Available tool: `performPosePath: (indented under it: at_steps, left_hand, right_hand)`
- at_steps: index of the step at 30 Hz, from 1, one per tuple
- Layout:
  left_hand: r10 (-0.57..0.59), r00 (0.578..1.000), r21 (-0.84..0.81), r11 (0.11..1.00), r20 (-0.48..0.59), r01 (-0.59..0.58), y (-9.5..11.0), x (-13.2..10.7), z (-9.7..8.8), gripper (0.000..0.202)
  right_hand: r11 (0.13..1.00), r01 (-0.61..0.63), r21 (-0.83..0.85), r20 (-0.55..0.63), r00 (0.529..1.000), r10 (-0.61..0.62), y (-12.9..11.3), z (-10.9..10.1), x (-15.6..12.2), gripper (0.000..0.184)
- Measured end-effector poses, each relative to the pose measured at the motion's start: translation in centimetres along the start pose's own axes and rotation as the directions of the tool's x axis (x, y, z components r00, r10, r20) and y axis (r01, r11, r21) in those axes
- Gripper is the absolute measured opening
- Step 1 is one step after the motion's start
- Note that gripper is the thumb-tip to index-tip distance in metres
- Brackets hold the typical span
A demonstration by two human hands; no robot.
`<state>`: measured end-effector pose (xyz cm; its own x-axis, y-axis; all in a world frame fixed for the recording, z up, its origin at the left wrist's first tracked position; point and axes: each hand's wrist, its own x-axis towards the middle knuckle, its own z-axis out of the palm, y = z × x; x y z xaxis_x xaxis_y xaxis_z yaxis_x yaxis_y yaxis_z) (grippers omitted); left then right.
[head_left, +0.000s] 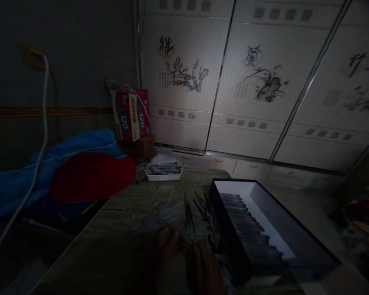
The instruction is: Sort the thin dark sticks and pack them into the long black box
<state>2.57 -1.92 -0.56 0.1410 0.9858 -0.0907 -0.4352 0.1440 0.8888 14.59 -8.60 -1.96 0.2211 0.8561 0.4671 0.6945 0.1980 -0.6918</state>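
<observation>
The room is very dark. My left hand point(166, 246) and my right hand point(206, 268) sit low over a table point(123, 229), fingers closed on a bundle of thin dark sticks point(189, 219) that fan upward between them. More thin sticks point(160, 221) lie loose on the table just left of the hands. Right beside my right hand stands a long black box point(298, 241) with a white inside, holding a row of dark stick-like items point(249, 229).
A white tray point(163, 176) piled with similar pieces sits at the table's far edge. A red round cushion point(92, 176), blue cloth point(15, 184) and a red carton point(130, 116) lie at left. A white cable point(39, 151) hangs down. Painted wardrobe doors point(249, 82) fill the back.
</observation>
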Motion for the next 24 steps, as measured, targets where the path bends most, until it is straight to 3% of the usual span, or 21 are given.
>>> performPosePath:
  at_steps: [3, 7, 11, 15, 24]
  left_hand:
    - [-0.022, 1.000, -0.003, 1.000, 0.010, 0.022, 0.3, -0.2, 0.3, 0.037]
    - [-0.031, 0.999, -0.008, 0.999, -0.034, 0.031, 0.7, -0.3, 0.5, 0.037]
    - [-0.028, 0.999, 0.033, 0.999, -0.016, 0.028, 0.6, -0.3, 0.4, 0.037]
    - [-0.002, 1.000, 0.083, 0.997, -0.022, 0.004, 0.4, -0.2, 0.3, 0.032]
    - [-0.036, 0.999, 0.006, 0.999, 0.006, 0.036, 0.2, 0.0, 0.0, 0.029]
  right_hand:
    - [1.000, 0.000, -0.027, -0.063, 0.998, -0.001, 0.2, 0.2, -0.4, 0.049]
    - [0.994, -0.106, 0.030, -0.027, 0.994, 0.106, 0.0, 0.4, 0.0, 0.042]
    - [0.995, -0.080, 0.052, -0.011, 0.997, 0.081, 0.1, 0.3, 0.3, 0.046]
    - [0.999, -0.035, 0.013, -0.078, 0.996, 0.036, 0.5, 0.4, -0.1, 0.046]
    - [0.999, -0.032, -0.023, -0.051, 0.998, 0.031, 1.4, 1.2, -0.4, 0.044]
